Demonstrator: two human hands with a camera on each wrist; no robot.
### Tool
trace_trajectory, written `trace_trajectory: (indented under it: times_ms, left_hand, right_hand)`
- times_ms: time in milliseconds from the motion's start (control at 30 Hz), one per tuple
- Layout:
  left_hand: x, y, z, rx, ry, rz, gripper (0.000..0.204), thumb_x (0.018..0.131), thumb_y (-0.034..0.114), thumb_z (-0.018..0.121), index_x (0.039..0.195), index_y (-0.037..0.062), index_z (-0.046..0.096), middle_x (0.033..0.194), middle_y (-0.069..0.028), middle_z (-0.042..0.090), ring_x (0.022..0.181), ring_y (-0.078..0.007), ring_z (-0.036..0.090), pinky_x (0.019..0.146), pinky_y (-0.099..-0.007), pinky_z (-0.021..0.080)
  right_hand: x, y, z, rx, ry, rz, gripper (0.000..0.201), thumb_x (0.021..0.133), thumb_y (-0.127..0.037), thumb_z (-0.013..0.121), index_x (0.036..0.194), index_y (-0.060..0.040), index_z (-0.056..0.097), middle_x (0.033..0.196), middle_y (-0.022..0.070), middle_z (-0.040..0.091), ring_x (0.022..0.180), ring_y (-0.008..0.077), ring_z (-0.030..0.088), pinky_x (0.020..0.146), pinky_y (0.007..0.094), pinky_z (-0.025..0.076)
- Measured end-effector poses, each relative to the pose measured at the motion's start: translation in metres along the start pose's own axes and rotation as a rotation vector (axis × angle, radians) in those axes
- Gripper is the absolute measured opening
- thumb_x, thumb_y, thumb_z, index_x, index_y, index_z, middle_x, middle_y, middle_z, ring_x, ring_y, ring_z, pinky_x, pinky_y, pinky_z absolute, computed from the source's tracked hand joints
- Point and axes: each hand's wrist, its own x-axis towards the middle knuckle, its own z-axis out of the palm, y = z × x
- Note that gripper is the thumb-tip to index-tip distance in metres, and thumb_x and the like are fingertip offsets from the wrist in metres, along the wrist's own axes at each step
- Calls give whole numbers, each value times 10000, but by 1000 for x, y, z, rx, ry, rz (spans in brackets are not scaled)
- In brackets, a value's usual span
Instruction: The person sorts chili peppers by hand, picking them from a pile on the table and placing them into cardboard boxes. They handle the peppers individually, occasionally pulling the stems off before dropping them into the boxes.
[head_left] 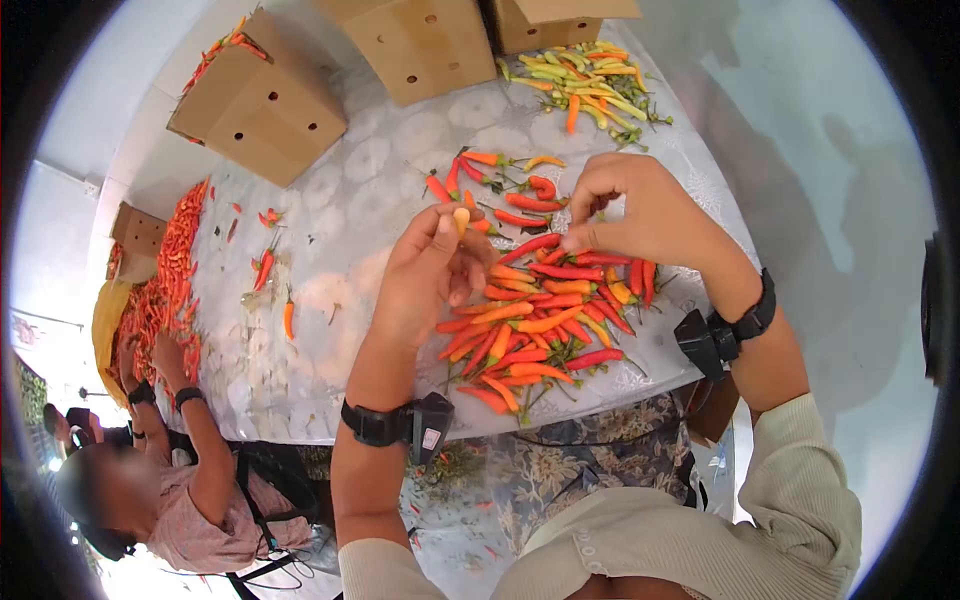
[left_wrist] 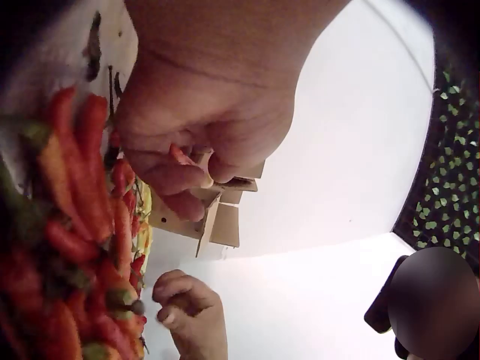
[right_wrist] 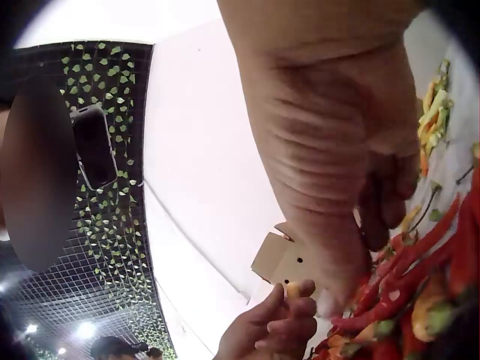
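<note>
My left hand (head_left: pixel 425 265) is raised at the left edge of a pile of red and orange chili peppers (head_left: pixel 540 315). Its thumb and fingers pinch a chili pepper (head_left: pixel 461 220) whose pale, blunt end sticks out; the left wrist view shows a reddish part of this chili (left_wrist: pixel 180 155) between the fingers. Over the pile's far right side is my right hand (head_left: pixel 640 210), its fingers loosely bent and thumb apart from the index finger. Nothing shows held in it, and a small green bit appears in the gap. Loose red chilies (head_left: pixel 525 202) lie between the hands.
Yellow-green chilies (head_left: pixel 590 80) form a heap at the far end. Cardboard boxes (head_left: pixel 260 110) stand along the table's far side. At left, another person (head_left: pixel 180 480) has both hands at a large red chili heap (head_left: pixel 165 290). A few stray chilies (head_left: pixel 264 268) lie mid-table.
</note>
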Motion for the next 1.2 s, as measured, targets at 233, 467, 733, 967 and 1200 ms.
trace_trajectory:
  times_ms: [233,467,733,967,1200]
  left_hand:
    - [-1,-1,0,-8,127,-19,247,957,218,514,1125,39,498,901,-66,600,668,-93,567,473,-182,380]
    - [-1,-6,-7,1,108,37,207,951,172,502,1131,71,518,838,-48,601,633,-83,548,462,-178,370]
    - [-2,-1,-5,-3,83,15,284,999,275,404,1155,62,507,836,-75,608,660,-102,566,482,-194,395]
    - [2,-4,-9,-158,21,-60,493,996,418,314,1204,-5,457,1011,-151,611,852,-221,643,652,-281,547]
    - [1,-3,-10,-187,32,-11,471,994,412,337,1181,1,472,1013,-134,605,850,-210,625,692,-294,528]
  right_hand:
    - [-6,1,1,-171,-221,3,166,651,-138,742,739,-38,643,771,104,596,765,269,597,666,371,463]
    - [-3,1,24,-115,10,-205,175,679,-151,746,781,-50,646,786,90,589,764,258,574,695,356,462]
    - [-8,-5,48,-240,-147,-227,187,694,-161,742,800,-56,629,826,83,576,840,283,558,732,369,459]
    - [-5,-5,44,-335,-59,-250,134,692,-120,715,775,-55,634,837,87,578,883,297,558,755,394,461]
    - [-3,-6,45,-225,76,-161,117,770,-95,677,851,-30,623,819,96,589,789,284,570,696,363,464]
